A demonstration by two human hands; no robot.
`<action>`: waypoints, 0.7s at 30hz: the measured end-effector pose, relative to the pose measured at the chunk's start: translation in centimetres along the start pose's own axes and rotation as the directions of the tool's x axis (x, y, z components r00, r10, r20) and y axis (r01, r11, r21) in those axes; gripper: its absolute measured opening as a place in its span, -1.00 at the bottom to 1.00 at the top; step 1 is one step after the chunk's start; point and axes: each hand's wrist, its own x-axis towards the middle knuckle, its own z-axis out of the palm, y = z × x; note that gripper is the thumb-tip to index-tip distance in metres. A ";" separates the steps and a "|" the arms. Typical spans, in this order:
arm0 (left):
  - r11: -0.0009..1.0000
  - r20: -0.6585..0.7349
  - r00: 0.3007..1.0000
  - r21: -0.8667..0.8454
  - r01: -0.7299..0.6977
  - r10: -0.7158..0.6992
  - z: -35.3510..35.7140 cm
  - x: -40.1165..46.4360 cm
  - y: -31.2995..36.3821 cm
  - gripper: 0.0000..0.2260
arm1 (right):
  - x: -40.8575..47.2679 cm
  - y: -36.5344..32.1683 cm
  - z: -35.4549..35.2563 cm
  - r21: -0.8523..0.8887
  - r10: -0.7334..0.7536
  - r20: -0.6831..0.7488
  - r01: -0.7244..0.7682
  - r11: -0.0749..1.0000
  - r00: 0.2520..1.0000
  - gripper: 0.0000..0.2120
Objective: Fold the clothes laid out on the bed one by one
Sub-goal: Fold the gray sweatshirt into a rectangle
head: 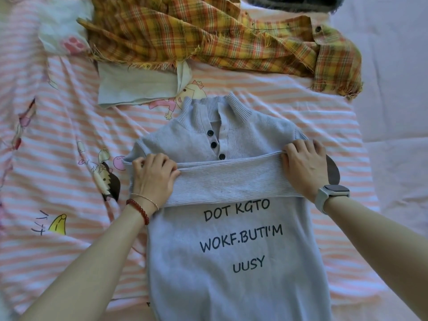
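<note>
A pale lavender knit sweater (236, 274) lies on the striped bed, collar at the far end, with three dark buttons and black printed letters. Its ribbed hem band (229, 181) is doubled up across the chest, just below the buttons. My left hand (154, 176) grips the band's left end, fingers curled over the edge. At the band's right end my right hand (305, 165) holds the other corner, thumb tucked under the knit. A yellow and orange plaid shirt (208, 35) lies crumpled at the far side of the bed.
The bed cover (58, 158) is pink and white striped with cartoon prints. A folded white cloth (136, 86) lies beyond the sweater, partly under the plaid shirt. A dark fuzzy item (294, 3) sits at the top edge. Plain pale sheet (398, 89) spreads to the right.
</note>
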 end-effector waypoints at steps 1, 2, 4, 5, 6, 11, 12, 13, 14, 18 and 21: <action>1.000 -0.010 1.000 0.014 0.010 -0.010 0.1 0.3 -0.1 -0.86 | 0.1 0.0 0.0 0.000 -0.005 -0.001 0.005 1.000 1.000 -0.85; 0.999 -0.016 0.999 0.018 0.036 -0.036 0.1 0.5 -0.2 -0.86 | 0.1 0.1 0.0 0.005 -0.014 -0.006 0.014 1.000 1.000 -0.86; 0.993 0.006 0.993 0.000 0.116 -0.116 0.5 1.0 -0.1 -0.87 | 0.6 0.4 -0.2 0.027 -0.045 -0.003 0.045 0.999 0.999 -0.84; 0.988 0.039 0.988 -0.008 0.152 -0.152 0.7 1.1 -0.1 -0.85 | 0.9 0.6 -0.3 0.043 -0.065 0.027 0.063 0.997 0.998 -0.76; 0.984 0.074 0.981 -0.010 0.179 -0.178 1.0 1.2 -0.2 -0.79 | 1.4 0.9 -0.4 0.062 -0.084 0.085 0.079 0.995 0.993 -0.65; 0.930 0.238 0.921 -0.132 0.344 -0.307 0.4 3.2 -2.5 -0.22 | 5.4 2.1 -1.1 0.149 -0.175 0.341 0.131 0.980 0.924 -0.26; 0.910 0.271 0.907 -0.174 0.376 -0.323 0.1 4.0 -3.0 -0.17 | 6.2 2.0 -1.2 0.188 -0.169 0.368 0.105 0.977 0.914 -0.25; 0.897 0.313 0.892 -0.198 0.396 -0.325 -0.2 4.9 -3.4 -0.16 | 7.1 1.7 -1.2 0.229 -0.152 0.374 0.068 0.971 0.915 -0.28; 0.893 0.355 0.879 -0.200 0.404 -0.318 -0.3 5.8 -3.7 -0.16 | 7.9 1.4 -1.2 0.259 -0.130 0.356 0.036 0.965 0.925 -0.36; 0.869 0.488 0.837 -0.270 0.415 -0.248 -0.6 8.4 -4.2 -0.53 | 10.0 0.2 -0.9 0.330 -0.095 0.315 -0.015 0.944 0.944 -0.71; 0.882 0.448 0.875 -0.318 0.347 -0.183 -1.3 9.1 -4.7 -0.76 | 10.0 0.1 -1.3 0.310 -0.139 0.299 0.041 0.950 0.944 -0.80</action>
